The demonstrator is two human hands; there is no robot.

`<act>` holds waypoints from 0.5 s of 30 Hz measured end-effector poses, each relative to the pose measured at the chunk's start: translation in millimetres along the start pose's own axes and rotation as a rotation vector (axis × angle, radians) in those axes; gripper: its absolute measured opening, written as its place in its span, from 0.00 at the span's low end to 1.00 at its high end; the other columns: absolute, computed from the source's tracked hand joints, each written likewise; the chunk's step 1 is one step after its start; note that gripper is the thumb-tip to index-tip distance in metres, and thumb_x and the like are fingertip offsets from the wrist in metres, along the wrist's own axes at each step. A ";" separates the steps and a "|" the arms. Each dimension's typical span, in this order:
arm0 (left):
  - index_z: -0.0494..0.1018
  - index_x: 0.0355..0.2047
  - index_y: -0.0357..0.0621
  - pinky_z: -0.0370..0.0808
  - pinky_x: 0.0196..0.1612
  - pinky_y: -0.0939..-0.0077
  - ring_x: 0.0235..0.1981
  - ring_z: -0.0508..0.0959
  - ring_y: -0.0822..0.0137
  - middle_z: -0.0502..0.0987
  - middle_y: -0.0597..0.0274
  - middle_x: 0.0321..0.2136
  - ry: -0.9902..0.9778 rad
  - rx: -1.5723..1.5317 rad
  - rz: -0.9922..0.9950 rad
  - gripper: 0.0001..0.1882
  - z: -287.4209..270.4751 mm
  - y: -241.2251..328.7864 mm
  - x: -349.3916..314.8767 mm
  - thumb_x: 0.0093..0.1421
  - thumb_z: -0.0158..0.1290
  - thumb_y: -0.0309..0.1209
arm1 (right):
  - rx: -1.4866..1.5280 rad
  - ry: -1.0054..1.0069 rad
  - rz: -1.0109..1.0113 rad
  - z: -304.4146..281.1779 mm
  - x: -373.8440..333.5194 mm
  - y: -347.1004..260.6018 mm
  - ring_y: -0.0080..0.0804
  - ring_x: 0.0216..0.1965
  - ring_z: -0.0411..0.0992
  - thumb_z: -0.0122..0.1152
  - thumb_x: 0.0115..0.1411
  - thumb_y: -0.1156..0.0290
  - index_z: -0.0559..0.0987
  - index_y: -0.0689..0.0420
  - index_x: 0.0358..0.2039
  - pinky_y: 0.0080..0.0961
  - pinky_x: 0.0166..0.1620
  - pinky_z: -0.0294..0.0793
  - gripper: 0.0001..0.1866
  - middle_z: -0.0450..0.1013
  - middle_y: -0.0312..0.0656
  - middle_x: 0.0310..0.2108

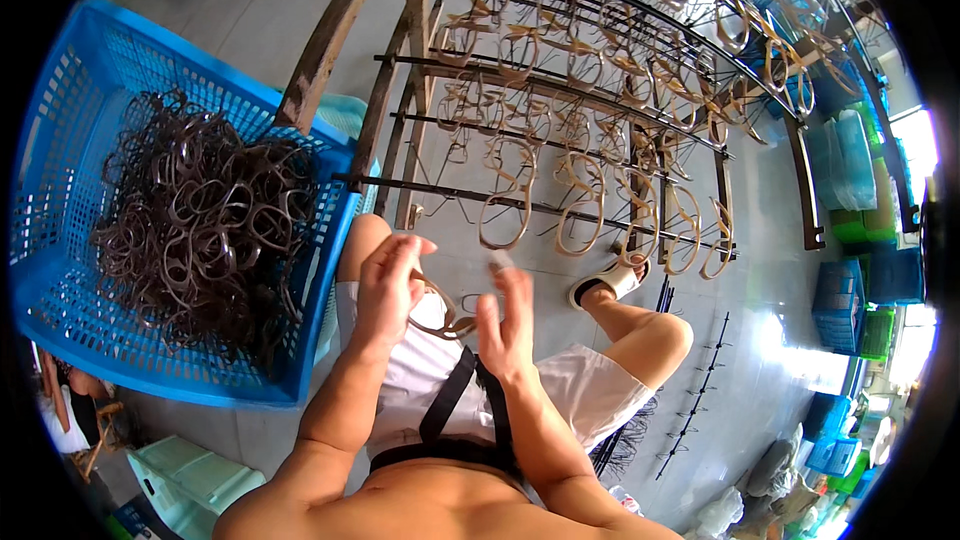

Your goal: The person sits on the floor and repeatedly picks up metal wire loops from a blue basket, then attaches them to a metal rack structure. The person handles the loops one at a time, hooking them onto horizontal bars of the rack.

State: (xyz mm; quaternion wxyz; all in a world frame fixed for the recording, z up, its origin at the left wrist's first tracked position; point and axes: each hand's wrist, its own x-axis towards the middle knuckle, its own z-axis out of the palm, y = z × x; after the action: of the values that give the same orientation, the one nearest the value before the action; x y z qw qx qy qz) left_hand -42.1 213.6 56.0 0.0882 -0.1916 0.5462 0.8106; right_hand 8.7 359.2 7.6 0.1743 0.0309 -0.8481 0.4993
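Over my lap, my left hand is closed on one end of a brown eyeglass frame. The frame's other end reaches toward my right hand, whose thumb and fingers are apart; its fingertips are smeared by motion. Whether the right thumb touches the frame I cannot tell. Beyond my hands stands a rack with black rods, from which several amber-brown eyeglass frames hang in rows. On my left, a blue plastic basket holds a tangled heap of dark brown eyeglass frames.
Wooden posts of the rack rise beside the basket. A black rod with wire hooks lies on the floor to the right. A pale green stool stands at the lower left. Blue crates line the far right, near plastic bags.
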 end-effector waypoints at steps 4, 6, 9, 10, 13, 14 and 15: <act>0.70 0.30 0.44 0.47 0.10 0.87 0.08 0.53 0.83 0.58 0.75 0.12 0.198 -0.288 -0.067 0.09 -29.6 6.5 13.7 0.61 0.48 0.36 | 0.549 -0.585 0.348 3.5 10.8 -21.2 0.35 0.37 0.69 0.54 0.58 0.72 0.73 0.63 0.40 0.26 0.46 0.66 0.11 0.70 0.46 0.33; 0.67 0.29 0.44 0.48 0.13 0.84 0.10 0.51 0.79 0.51 0.74 0.11 0.170 -0.542 -0.010 0.12 -39.9 9.9 13.1 0.64 0.44 0.38 | 0.745 -0.241 0.339 26.1 6.9 -6.9 0.28 0.43 0.66 0.55 0.59 0.72 0.64 0.62 0.51 0.24 0.46 0.66 0.20 0.67 0.43 0.42; 0.62 0.26 0.46 0.54 0.21 0.83 0.17 0.56 0.79 0.53 0.74 0.15 0.196 -0.608 0.261 0.14 -43.7 15.4 2.4 0.65 0.43 0.41 | 0.893 -0.263 0.440 45.4 -2.0 -23.6 0.33 0.50 0.63 0.47 0.64 0.67 0.54 0.61 0.58 0.28 0.50 0.65 0.25 0.60 0.45 0.50; 0.61 0.27 0.46 0.56 0.23 0.82 0.18 0.58 0.77 0.54 0.72 0.16 0.088 -0.535 0.329 0.13 -48.2 2.0 -4.1 0.65 0.43 0.40 | 1.139 -0.249 0.568 53.7 -10.9 -39.1 0.33 0.49 0.64 0.43 0.66 0.66 0.56 0.64 0.56 0.28 0.53 0.62 0.23 0.62 0.45 0.49; 0.61 0.29 0.43 0.62 0.30 0.80 0.24 0.62 0.73 0.61 0.65 0.23 0.023 0.022 0.632 0.07 -44.1 -23.7 -29.7 0.64 0.41 0.31 | 0.960 -0.121 0.413 73.5 -21.5 -64.9 0.29 0.46 0.65 0.38 0.67 0.70 0.63 0.66 0.47 0.27 0.51 0.64 0.14 0.67 0.44 0.43; 0.61 0.31 0.42 0.64 0.33 0.78 0.26 0.64 0.71 0.64 0.61 0.25 0.009 0.315 0.775 0.05 -44.7 -26.8 -32.7 0.64 0.39 0.28 | 0.986 0.029 0.416 77.7 -16.0 -69.6 0.28 0.40 0.68 0.36 0.67 0.73 0.64 0.65 0.41 0.25 0.47 0.67 0.10 0.69 0.44 0.37; 0.63 0.34 0.36 0.70 0.40 0.71 0.34 0.70 0.62 0.69 0.54 0.31 -0.110 0.353 0.821 0.03 -53.1 -30.2 -29.9 0.60 0.40 0.21 | 0.787 0.051 0.400 77.6 -11.7 -64.9 0.27 0.36 0.68 0.36 0.67 0.74 0.64 0.65 0.40 0.23 0.44 0.68 0.09 0.70 0.43 0.33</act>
State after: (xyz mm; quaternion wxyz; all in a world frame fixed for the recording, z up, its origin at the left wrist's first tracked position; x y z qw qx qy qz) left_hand 7.1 178.4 24.9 -0.1804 0.1026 0.7014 0.6819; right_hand 13.8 258.8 23.9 0.0702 -0.0823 -0.5782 0.8087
